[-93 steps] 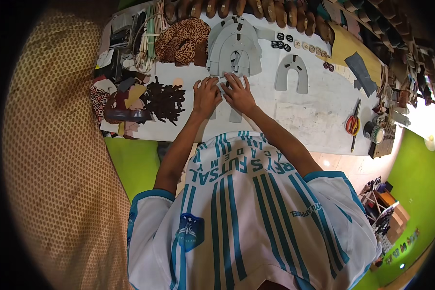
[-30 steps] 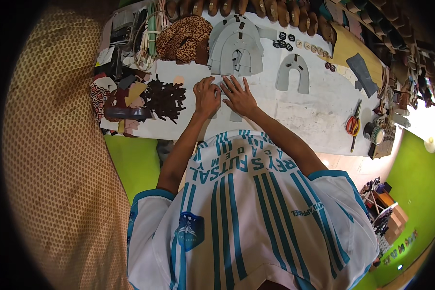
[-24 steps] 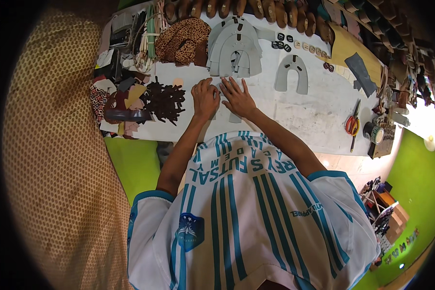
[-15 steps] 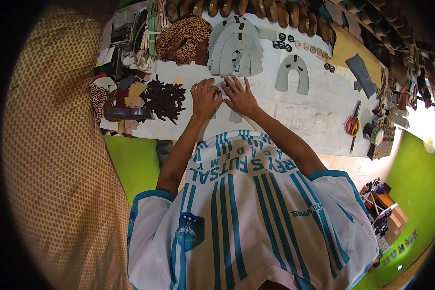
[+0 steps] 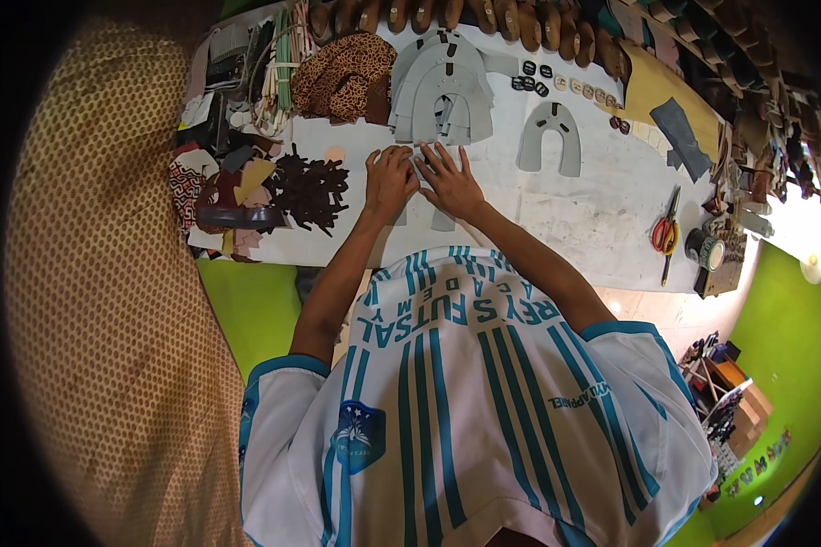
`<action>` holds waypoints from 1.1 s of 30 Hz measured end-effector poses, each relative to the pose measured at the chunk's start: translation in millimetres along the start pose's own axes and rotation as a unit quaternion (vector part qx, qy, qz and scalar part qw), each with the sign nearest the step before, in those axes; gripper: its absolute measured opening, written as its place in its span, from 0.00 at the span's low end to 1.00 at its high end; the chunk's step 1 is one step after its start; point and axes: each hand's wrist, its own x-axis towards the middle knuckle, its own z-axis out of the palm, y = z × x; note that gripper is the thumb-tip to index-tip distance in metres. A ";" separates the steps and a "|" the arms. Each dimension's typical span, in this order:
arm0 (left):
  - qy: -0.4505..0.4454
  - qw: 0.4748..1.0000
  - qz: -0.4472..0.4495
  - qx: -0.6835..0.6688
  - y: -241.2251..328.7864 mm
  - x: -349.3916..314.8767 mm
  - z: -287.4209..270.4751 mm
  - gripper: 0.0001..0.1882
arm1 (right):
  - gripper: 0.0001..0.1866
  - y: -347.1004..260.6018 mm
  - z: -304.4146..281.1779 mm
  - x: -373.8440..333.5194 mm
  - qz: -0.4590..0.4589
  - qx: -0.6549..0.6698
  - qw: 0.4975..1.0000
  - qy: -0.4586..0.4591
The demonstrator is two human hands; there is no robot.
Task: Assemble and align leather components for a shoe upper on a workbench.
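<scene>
Side by side at the near middle of the table, my two hands rest on a grey U-shaped piece (image 5: 442,221), whose two legs show below them. The fingers of my left hand (image 5: 392,182) are bent and closed at its upper left part. My right hand (image 5: 452,182) lies over the other side with its fingers spread. Most of the curve is hidden under the hands. Just beyond them sits a stack of similar grey U-shaped pieces (image 5: 470,82) with small dark tabs. Another grey piece with dark tabs (image 5: 552,118) lies alone to the right.
Leopard-print fabric (image 5: 347,75), a pile of dark brown strips (image 5: 310,187) and mixed scraps lie left. Shoe forms (image 5: 483,15) line the back. Buckles (image 5: 531,84) lie right of the stack. Red-handled scissors (image 5: 664,234) and a round can (image 5: 705,250) are at the right.
My left hand's fingers have drawn slightly closer together and a little nearer the right hand. The right hand stays almost in place, still on the grey piece.
</scene>
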 end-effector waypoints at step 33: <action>-0.063 0.995 0.068 0.019 -5.8 -42.5 -13.4 0.24 | 0.39 -4.5 -4.8 -14.0 0.041 0.034 0.999 0.007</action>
